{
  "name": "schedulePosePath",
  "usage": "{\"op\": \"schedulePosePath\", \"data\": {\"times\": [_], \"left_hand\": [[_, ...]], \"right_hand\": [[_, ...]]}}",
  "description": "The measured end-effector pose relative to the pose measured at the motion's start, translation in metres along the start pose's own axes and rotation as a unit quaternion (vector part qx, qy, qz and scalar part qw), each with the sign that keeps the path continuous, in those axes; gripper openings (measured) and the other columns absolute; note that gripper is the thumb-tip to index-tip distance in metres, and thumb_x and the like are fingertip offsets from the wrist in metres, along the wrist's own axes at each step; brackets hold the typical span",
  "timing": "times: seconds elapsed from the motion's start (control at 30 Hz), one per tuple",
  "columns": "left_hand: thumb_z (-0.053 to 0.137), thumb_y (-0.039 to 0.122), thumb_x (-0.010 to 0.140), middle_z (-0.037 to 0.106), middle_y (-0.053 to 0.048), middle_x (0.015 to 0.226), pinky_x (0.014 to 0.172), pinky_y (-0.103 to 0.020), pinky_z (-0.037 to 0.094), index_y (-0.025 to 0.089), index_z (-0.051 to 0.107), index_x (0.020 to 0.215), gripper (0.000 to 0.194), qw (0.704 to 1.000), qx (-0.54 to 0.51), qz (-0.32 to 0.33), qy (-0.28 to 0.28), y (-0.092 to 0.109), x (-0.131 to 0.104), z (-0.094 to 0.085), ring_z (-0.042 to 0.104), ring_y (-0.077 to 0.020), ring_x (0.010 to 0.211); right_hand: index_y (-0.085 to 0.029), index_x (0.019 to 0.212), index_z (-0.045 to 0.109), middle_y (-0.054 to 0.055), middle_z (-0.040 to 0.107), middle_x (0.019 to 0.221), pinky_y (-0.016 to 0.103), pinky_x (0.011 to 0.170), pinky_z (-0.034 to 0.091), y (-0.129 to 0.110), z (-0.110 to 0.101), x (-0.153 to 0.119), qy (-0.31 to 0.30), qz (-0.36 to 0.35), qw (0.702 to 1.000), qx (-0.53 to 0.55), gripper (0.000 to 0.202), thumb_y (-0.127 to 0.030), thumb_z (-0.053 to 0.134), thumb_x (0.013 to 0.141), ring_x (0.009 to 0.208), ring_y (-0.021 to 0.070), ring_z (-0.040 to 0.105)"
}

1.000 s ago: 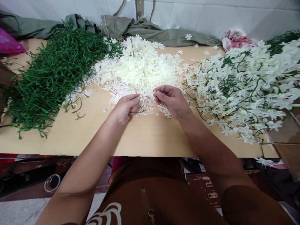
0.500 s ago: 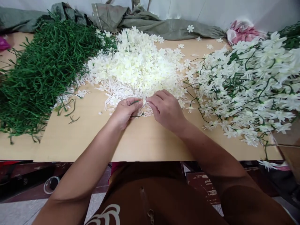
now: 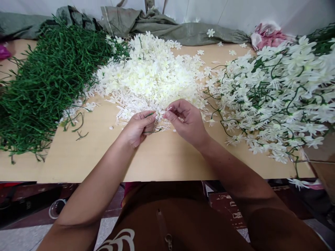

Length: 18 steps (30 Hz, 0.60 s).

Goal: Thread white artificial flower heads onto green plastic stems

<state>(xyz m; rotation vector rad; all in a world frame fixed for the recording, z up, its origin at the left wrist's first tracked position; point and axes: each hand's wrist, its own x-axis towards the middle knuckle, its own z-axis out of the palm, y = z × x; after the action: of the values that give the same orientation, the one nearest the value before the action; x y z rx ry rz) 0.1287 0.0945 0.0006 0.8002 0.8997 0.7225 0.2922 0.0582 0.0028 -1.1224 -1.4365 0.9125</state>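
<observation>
My left hand [image 3: 137, 127] pinches a thin green stem [image 3: 151, 131] above the wooden table [image 3: 162, 157], its tip at my fingertips. My right hand [image 3: 187, 120] pinches a small white flower [image 3: 160, 113] right against that stem tip. Both hands meet at the near edge of a big pile of loose white flowers [image 3: 151, 75]. A heap of bare green stems [image 3: 49, 76] lies to the left. Stems with white flowers on them [image 3: 277, 90] are piled to the right.
Grey-green cloth [image 3: 162, 26] lies bunched along the back wall. A pink bag [image 3: 267, 33] sits at the back right. A few loose stems [image 3: 78, 127] and single flowers [image 3: 209, 32] are scattered on the tabletop. The table's front edge runs just above my lap.
My right hand dipped to the flower pile's edge and came back with a white flower. My hands have closed together at the stem tip. The view shifted slightly.
</observation>
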Motion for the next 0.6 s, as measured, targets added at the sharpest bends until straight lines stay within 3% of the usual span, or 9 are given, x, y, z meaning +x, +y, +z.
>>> {"op": "schedulePosePath", "data": {"times": [0.23, 0.4, 0.6], "left_hand": [[0.09, 0.035, 0.054, 0.026, 0.012, 0.042, 0.041, -0.018, 0.009, 0.015, 0.054, 0.065, 0.043, 1.0, 0.011, 0.003, -0.011, 0.0, 0.0, 0.0, 0.018, -0.0005, 0.038], [0.09, 0.036, 0.053, 0.027, 0.012, 0.042, 0.042, -0.018, 0.01, 0.013, 0.057, 0.066, 0.042, 1.0, 0.015, 0.001, -0.008, 0.0, -0.001, 0.001, 0.018, -0.0003, 0.038], [0.089, 0.032, 0.056, 0.026, 0.012, 0.042, 0.042, -0.018, 0.009, 0.013, 0.058, 0.068, 0.038, 1.0, 0.009, 0.0, -0.011, 0.0, -0.001, 0.001, 0.018, -0.0001, 0.038]], "right_hand": [[-0.02, 0.083, 0.057, 0.002, 0.06, 0.083, 0.029, 0.072, 0.049, 0.007, 0.005, -0.002, 0.021, -0.107, 0.985, -0.132, 0.005, -0.018, 0.054, 0.086, 0.08, 0.0133, 0.055], [-0.02, 0.082, 0.059, 0.002, 0.057, 0.084, 0.027, 0.067, 0.049, 0.018, 0.007, 0.001, 0.029, -0.079, 0.994, -0.072, 0.004, -0.019, 0.057, 0.085, 0.075, 0.0113, 0.053], [-0.021, 0.082, 0.065, 0.003, 0.053, 0.088, 0.027, 0.065, 0.047, 0.027, 0.01, 0.002, 0.06, -0.089, 0.993, -0.043, 0.001, -0.021, 0.063, 0.082, 0.084, 0.0138, 0.052]]}}
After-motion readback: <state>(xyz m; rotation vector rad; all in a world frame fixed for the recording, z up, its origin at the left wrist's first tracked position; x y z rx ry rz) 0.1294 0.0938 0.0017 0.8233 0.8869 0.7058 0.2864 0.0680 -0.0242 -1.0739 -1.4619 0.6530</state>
